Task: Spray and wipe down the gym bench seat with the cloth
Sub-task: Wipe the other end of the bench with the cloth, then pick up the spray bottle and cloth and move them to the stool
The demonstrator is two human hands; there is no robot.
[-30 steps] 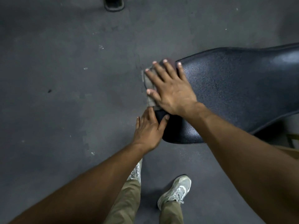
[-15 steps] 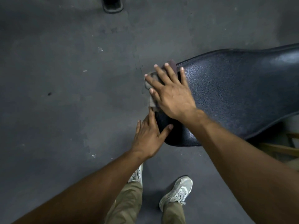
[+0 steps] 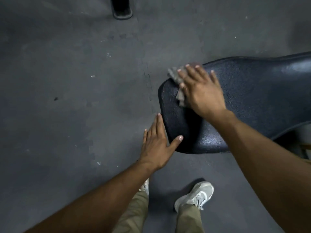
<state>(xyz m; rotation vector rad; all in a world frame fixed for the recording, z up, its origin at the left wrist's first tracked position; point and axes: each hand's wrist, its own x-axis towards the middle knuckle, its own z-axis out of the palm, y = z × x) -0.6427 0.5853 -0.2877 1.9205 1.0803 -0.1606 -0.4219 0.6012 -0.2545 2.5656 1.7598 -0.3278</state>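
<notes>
The black textured gym bench seat (image 3: 262,91) reaches in from the right, its rounded end toward the left. A grey cloth (image 3: 176,78) lies on the seat's far left corner, mostly hidden under my right hand (image 3: 202,91), which presses it flat with straight, spread fingers. My left hand (image 3: 158,145) rests against the seat's near left edge, fingers straight along the rim and the thumb lying on the top surface. No spray bottle is in view.
Dark grey rubber floor tiles (image 3: 67,98) spread to the left and behind. A black equipment foot (image 3: 122,9) stands at the top. My two feet in grey sneakers (image 3: 195,195) are below the seat. A piece of frame shows at the right edge under the seat.
My right hand has slid the cloth rightward along the seat, baring the seat's left end. My left hand has stayed at the near left edge.
</notes>
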